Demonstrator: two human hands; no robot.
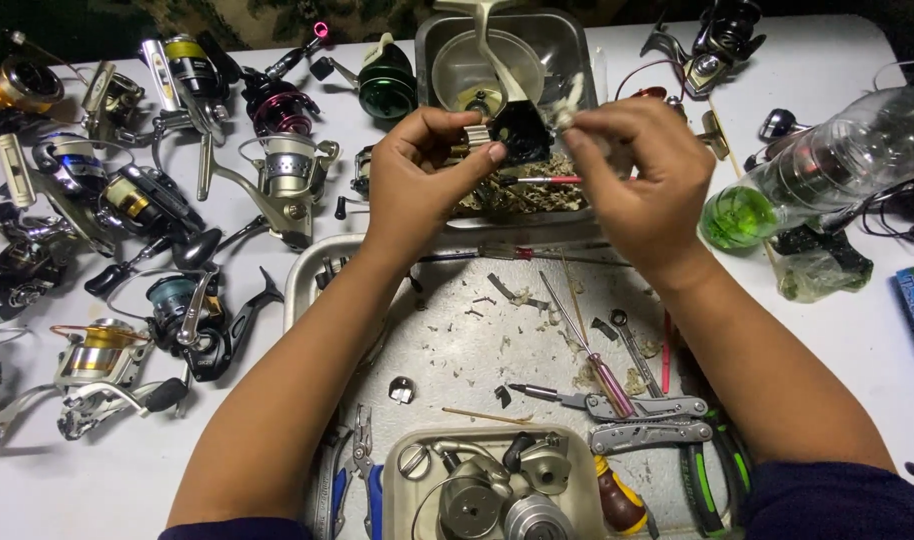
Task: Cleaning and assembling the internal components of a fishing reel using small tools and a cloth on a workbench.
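My left hand [422, 175] grips a fishing reel body [512, 125], black with a pale rotor and bail arm rising above it, held over a deep metal tray [572, 45]. My right hand [642, 170] pinches a small whitish wad [567, 108] against the reel's right side, fingers closed on it. Both hands hover above a flat metal work tray [457, 330].
Many fishing reels [157, 210] crowd the white table at left. The work tray holds a multitool [642, 420], screwdrivers [602, 365], a small wrench and debris. A tub of reel parts [487, 485] sits at the front. A tipped plastic bottle with green liquid [807, 170] lies at right.
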